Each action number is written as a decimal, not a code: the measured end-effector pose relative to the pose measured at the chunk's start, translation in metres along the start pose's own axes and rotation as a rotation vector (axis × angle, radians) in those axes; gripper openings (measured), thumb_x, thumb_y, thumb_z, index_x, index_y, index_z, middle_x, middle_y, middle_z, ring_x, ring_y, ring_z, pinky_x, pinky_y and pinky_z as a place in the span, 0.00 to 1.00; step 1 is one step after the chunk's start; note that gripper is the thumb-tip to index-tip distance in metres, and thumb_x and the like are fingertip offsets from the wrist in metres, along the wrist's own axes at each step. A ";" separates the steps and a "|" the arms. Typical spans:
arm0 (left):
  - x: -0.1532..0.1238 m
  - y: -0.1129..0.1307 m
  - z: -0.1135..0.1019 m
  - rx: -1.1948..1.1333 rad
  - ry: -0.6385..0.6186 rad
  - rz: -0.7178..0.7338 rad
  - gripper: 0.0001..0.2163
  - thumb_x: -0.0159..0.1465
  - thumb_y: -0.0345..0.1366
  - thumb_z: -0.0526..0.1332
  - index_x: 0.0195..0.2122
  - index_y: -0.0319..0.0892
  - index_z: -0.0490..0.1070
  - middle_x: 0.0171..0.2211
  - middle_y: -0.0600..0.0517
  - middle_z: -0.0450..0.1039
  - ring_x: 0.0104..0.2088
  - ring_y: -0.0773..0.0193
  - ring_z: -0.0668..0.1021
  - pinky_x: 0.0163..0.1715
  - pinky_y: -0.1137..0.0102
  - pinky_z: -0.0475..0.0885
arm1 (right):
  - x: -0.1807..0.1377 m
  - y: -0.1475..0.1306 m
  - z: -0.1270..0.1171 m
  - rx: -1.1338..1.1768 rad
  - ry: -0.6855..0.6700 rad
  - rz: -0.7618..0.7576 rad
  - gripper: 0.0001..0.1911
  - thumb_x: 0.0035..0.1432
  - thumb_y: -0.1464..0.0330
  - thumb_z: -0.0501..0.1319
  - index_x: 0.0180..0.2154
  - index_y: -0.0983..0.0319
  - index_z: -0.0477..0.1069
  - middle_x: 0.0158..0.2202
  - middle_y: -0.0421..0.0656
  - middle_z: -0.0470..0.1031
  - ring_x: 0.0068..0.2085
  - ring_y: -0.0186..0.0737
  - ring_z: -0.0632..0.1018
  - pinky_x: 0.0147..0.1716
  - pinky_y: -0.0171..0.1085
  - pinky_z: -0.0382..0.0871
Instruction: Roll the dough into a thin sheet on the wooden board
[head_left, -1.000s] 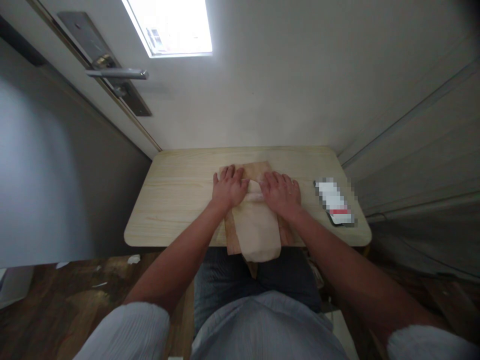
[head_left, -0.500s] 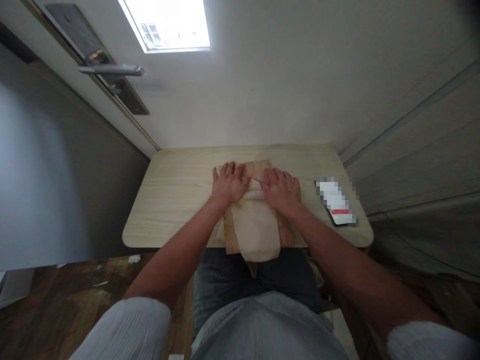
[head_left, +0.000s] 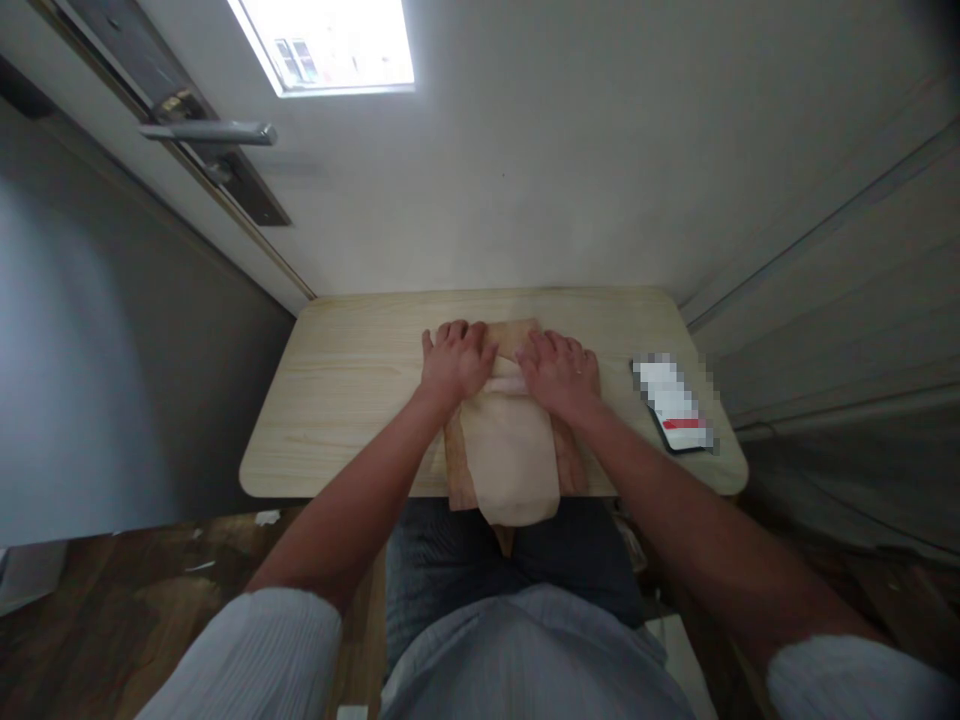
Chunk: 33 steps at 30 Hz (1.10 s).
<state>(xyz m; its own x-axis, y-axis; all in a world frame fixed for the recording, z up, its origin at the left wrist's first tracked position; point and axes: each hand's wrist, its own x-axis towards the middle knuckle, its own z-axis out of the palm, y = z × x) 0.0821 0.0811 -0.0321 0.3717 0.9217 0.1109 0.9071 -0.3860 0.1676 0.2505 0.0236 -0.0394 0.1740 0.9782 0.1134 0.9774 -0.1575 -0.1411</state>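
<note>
A pale beige, flexible sheet [head_left: 511,460] with a rounded near end lies over a brown sheet-like piece [head_left: 461,480]; I cannot tell the material of either. Both reach past the table's front edge. Across the beige sheet runs a whitish band [head_left: 507,384], perhaps a fold, between my hands. On the left side of the band my left hand [head_left: 457,365] rests palm down, fingers spread. My right hand [head_left: 559,370] presses on the right side, fingers stretched forward and its thumb towards the middle. Whatever is beneath the palms is hidden.
The light wooden table [head_left: 345,400] stands against a white door with a metal handle [head_left: 217,132]. A phone [head_left: 679,420], its screen blurred out, lies on the table's right side. Wall panels flank both sides. Scraps of white paper [head_left: 267,517] lie on the floor.
The view has shifted slightly. My hands stay on the beige sheet in nearly the same place, the left fingers a little more drawn in.
</note>
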 end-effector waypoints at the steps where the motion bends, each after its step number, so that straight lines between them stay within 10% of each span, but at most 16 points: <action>1: 0.001 0.000 0.000 0.004 0.002 0.000 0.23 0.73 0.51 0.44 0.61 0.49 0.67 0.60 0.42 0.69 0.60 0.45 0.68 0.63 0.43 0.56 | 0.001 0.000 0.000 0.000 -0.008 -0.001 0.29 0.72 0.53 0.45 0.65 0.59 0.64 0.63 0.54 0.70 0.58 0.56 0.70 0.55 0.53 0.61; 33: 0.040 0.000 -0.007 0.061 0.061 -0.060 0.26 0.75 0.46 0.40 0.46 0.40 0.75 0.41 0.39 0.81 0.45 0.48 0.80 0.50 0.55 0.62 | 0.042 0.003 0.001 0.022 -0.034 0.027 0.27 0.71 0.55 0.45 0.59 0.63 0.68 0.56 0.57 0.74 0.55 0.59 0.72 0.51 0.52 0.64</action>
<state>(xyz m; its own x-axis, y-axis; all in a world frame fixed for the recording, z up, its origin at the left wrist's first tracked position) 0.0956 0.1173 -0.0211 0.3049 0.9384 0.1624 0.9385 -0.3251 0.1163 0.2608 0.0643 -0.0362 0.1954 0.9778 0.0755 0.9695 -0.1810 -0.1652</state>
